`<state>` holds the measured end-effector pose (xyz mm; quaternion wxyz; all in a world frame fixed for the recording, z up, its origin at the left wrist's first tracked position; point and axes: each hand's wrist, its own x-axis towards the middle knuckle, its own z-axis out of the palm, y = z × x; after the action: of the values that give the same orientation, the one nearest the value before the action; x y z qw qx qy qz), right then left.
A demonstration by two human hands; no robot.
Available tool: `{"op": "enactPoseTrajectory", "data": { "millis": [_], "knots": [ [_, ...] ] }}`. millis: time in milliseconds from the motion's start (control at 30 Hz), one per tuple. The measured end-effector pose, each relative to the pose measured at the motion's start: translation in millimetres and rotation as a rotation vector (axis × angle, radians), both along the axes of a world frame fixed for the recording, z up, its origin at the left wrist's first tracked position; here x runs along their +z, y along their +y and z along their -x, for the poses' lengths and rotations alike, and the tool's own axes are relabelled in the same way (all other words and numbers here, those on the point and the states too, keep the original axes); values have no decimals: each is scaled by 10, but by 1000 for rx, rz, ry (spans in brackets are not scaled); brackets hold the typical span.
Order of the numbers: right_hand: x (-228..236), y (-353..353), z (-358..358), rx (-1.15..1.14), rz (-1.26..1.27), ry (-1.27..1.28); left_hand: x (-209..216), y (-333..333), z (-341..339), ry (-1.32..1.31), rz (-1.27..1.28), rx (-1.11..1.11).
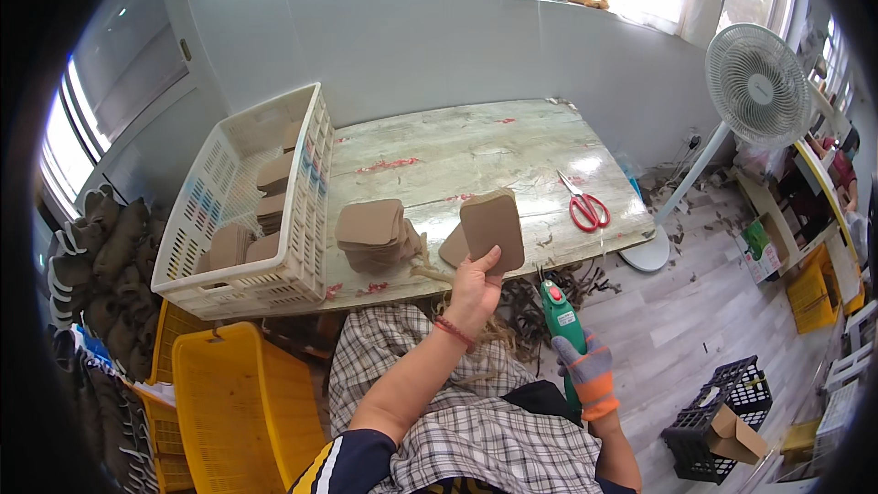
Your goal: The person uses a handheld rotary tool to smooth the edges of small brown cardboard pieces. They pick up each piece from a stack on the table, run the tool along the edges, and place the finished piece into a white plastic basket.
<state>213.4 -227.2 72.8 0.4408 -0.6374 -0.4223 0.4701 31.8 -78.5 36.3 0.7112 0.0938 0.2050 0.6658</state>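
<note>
My left hand (pixel 477 297) is closed on a brown rounded pad (pixel 494 224), thumb across its lower face, held up over the front edge of the table. Another brown pad lies partly hidden behind it. In my right hand (pixel 588 372), which wears a grey and orange glove, is a green handheld power tool (pixel 561 313) with a red switch. Its tip points up near the table edge, a short way right of the pad and apart from it. A stack of similar brown pads (pixel 371 229) stands on the table to the left. Red-handled scissors (pixel 585 206) lie to the right.
A white plastic crate (pixel 315 155) at the table's left holds more brown pads. Yellow crates (pixel 229 402) stand below it. Dark scraps (pixel 526 311) hang and lie beneath the table edge. A standing fan (pixel 757 87) and a black crate (pixel 722 416) are on the right.
</note>
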Motion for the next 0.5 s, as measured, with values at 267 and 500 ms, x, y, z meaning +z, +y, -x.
{"op": "enactPoseTrajectory", "data": {
  "millis": [267,500],
  "knots": [
    [83,-36,8,-9,-47,-23,-17,-135,-274,-202,65,-56],
    [124,2,44,-84,-28,28,-255,-268,-399,-90,50,-184]
  ]
}}
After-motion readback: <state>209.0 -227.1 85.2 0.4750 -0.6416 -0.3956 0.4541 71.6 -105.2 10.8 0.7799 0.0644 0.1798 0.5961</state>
